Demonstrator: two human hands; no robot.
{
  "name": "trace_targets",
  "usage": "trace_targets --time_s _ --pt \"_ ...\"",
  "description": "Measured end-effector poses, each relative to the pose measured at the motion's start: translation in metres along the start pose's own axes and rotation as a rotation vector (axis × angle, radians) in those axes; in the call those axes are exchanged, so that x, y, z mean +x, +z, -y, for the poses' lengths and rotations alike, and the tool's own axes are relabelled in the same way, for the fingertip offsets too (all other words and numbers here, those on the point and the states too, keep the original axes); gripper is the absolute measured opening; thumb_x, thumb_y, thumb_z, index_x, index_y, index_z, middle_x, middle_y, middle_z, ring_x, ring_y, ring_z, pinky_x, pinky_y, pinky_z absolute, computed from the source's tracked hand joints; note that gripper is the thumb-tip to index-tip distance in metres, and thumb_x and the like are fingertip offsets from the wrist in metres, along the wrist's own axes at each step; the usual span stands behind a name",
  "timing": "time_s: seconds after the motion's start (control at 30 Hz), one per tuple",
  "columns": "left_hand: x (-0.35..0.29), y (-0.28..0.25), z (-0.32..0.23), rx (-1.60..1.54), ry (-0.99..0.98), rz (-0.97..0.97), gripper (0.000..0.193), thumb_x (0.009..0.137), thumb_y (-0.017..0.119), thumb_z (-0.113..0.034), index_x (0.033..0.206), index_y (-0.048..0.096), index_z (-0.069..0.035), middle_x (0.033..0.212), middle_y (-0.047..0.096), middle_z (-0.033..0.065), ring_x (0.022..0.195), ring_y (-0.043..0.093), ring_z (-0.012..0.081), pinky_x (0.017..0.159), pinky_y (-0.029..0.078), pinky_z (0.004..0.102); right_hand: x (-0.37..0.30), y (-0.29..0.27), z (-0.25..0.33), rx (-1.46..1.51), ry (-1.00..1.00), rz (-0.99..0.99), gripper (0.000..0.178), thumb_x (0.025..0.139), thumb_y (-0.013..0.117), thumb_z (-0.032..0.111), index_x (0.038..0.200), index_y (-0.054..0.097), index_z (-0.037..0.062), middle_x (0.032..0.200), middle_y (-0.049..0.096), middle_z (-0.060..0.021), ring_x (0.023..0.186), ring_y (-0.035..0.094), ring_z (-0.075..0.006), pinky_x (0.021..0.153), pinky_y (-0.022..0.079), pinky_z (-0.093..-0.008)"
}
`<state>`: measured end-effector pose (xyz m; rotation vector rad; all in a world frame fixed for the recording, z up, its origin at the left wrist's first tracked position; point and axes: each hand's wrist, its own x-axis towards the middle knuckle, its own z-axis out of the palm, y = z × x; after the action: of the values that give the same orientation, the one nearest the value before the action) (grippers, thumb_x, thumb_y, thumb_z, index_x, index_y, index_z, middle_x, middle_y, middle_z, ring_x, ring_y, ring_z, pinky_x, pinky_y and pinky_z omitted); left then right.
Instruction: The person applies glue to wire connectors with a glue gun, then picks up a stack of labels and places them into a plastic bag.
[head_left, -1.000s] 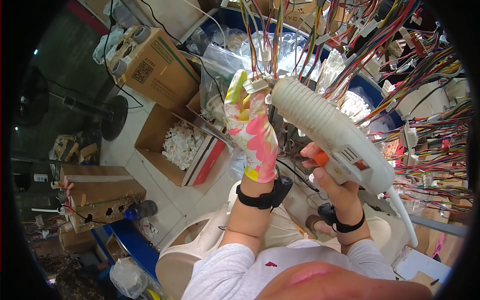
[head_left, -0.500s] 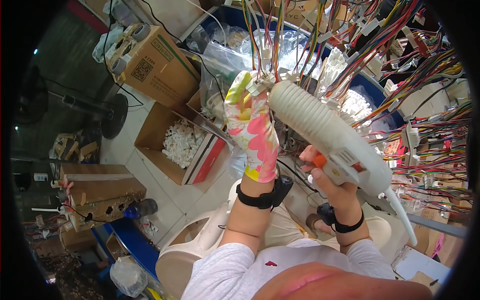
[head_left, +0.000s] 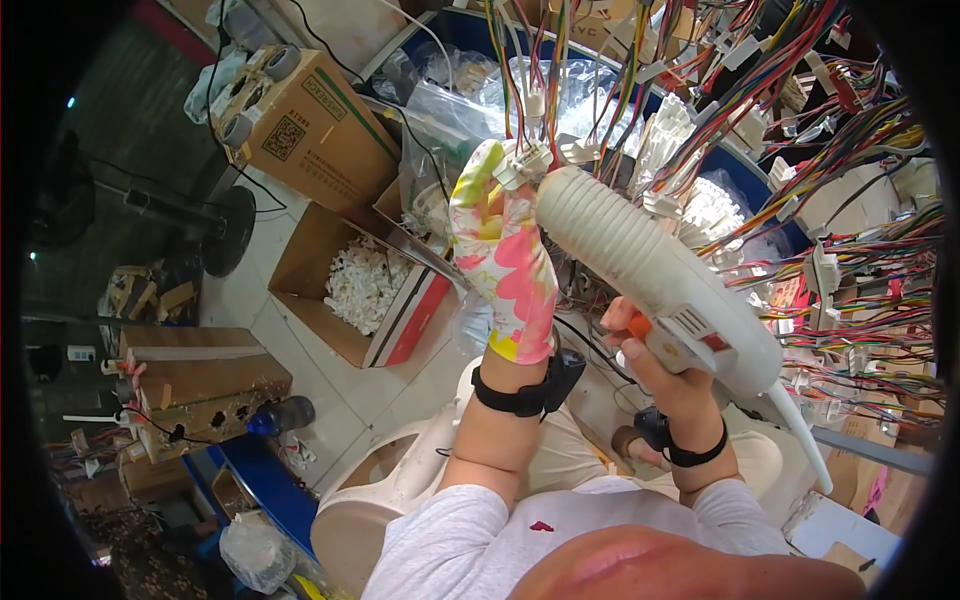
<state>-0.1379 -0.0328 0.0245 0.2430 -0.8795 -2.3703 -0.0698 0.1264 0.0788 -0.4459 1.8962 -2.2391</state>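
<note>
Both hands were raised and a little apart, each clamped on something: the gloved left hand [head_left: 508, 240] pinched a white connector [head_left: 523, 166] at its fingertips, while the bare right hand [head_left: 682, 380] gripped the gun [head_left: 665, 265], fingers by the orange trigger [head_left: 640, 325]. Nothing carried the connector; it was held in the air before the blue bin [head_left: 793, 236], beneath hanging wires [head_left: 740, 92], well beyond the far corner of the carton [head_left: 300, 262] of white bits [head_left: 365, 285]. Judging by the pose, the step in hand was working the gun's front end at the connector; whether they touched could not be told. Next, it seemed, called for a steady left pinch, close aim and a measured trigger squeeze.
</note>
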Motion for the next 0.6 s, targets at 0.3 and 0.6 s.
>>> trace_targets --time_s 0.3,0.6 --pt "-0.001 0.004 -0.003 -0.010 0.022 0.035 0.037 0.093 0.052 -0.011 0.129 0.044 -0.003 0.118 0.056 0.0086 0.106 0.057 0.0163 0.091 0.048 0.0305 0.002 -0.002 -0.001 0.019 -0.022 0.007 0.033 0.083 0.059 0.001 0.115 0.051 0.0008 0.101 0.055 -0.0087 0.096 0.056 -0.0196 0.078 0.053 -0.0311" --pt "-0.001 0.003 -0.006 -0.003 0.106 0.161 0.043 0.088 0.056 0.001 0.130 0.045 0.000 0.123 0.055 0.0097 0.108 0.056 0.0160 0.095 0.044 0.0287 0.002 0.000 0.001 0.042 0.020 -0.023 0.033 0.083 0.058 0.000 0.115 0.051 -0.0001 0.098 0.055 -0.0084 0.094 0.056 -0.0192 0.077 0.053 -0.0312"
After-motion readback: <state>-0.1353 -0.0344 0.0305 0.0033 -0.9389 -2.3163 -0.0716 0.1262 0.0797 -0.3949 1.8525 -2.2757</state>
